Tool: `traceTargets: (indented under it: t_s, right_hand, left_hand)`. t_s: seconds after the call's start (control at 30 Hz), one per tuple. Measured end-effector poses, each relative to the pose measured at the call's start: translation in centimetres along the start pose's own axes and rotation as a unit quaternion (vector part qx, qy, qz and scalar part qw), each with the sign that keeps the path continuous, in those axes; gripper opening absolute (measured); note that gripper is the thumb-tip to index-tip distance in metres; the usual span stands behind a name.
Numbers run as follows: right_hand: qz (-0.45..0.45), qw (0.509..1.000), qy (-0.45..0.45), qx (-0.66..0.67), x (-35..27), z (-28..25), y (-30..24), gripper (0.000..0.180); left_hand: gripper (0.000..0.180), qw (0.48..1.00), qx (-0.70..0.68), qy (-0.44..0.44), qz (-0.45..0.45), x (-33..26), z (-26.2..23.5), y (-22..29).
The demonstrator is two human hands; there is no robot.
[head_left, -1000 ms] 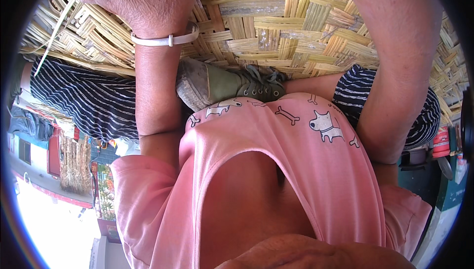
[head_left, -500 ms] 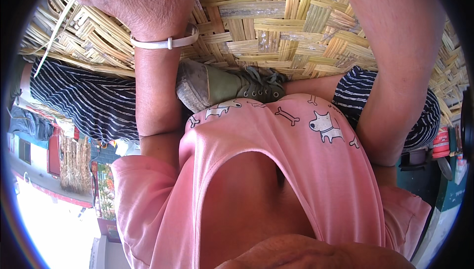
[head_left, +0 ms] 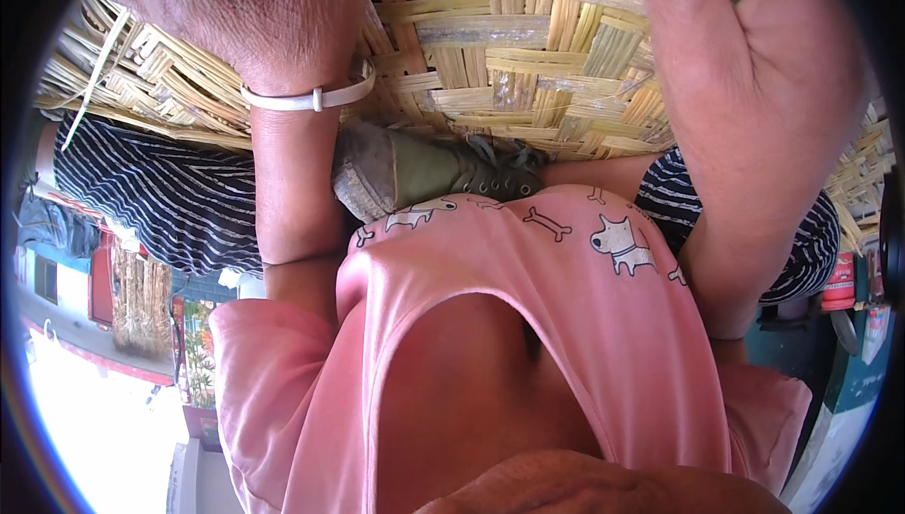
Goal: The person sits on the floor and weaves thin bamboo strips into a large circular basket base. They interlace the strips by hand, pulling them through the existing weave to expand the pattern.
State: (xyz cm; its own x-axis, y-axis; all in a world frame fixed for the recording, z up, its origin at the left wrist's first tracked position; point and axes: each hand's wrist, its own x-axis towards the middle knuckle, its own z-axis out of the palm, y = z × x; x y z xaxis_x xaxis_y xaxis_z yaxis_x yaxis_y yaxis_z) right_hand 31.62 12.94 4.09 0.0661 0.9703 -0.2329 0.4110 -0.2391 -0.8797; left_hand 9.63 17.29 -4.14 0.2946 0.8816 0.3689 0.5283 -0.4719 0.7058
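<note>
A large woven piece of split bamboo strips (head_left: 528,33) rises over my lap and fills the upper part of the head view. My left hand (head_left: 250,5), with a white band on its wrist, lies against its left part, back of the hand up; its fingers are cut off by the upper edge. At the upper right my right hand (head_left: 745,24) is raised in front of the weave, its fingers curled inward in the part that shows. The fingertips, and whatever they may hold, are out of the picture. A loose thin strip (head_left: 94,80) sticks out below the left hand.
A green lace-up shoe (head_left: 424,174) rests against the lower edge of the weave, between my striped trouser legs (head_left: 160,193). Far left are a straw bundle (head_left: 141,306) and a dark plastic bag (head_left: 57,229). A red container (head_left: 838,283) stands at the far right.
My right hand has come down into view and turned, showing its curled fingers. My left hand has shifted slightly down and left.
</note>
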Motion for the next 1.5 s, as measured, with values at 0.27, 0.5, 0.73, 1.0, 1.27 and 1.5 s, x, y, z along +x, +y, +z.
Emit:
traceTargets:
  t_s: [0.27,0.5,0.73,1.0,1.27,1.5]
  right_hand:
    - [0.038,0.999,0.022,0.030,0.5,0.5,-1.6,0.013]
    - [0.043,0.991,0.070,-0.108,0.3,2.1,0.7,0.020]
    - [0.045,0.994,0.028,-0.096,1.7,1.1,0.7,0.026]
    - [0.066,0.993,-0.046,-0.086,1.8,-0.8,0.9,0.030]
    - [0.082,0.989,-0.087,-0.089,2.2,-2.0,0.8,0.021]
    - [0.032,0.990,-0.071,-0.117,2.2,-1.9,1.5,0.022]
  left_hand:
    - [0.010,0.981,0.162,0.046,0.095,1.0,1.2,0.0]
    - [0.015,0.968,0.249,0.020,-0.016,0.4,-0.3,2.3]
    - [0.015,0.972,0.226,0.035,-0.047,0.3,0.0,2.2]
    - [0.014,0.970,0.237,0.012,-0.044,0.5,-0.7,2.8]
    - [0.011,0.976,0.214,-0.038,-0.021,4.8,-1.8,4.8]
    - [0.026,0.931,-0.031,-0.181,-0.315,10.0,-1.0,6.5]
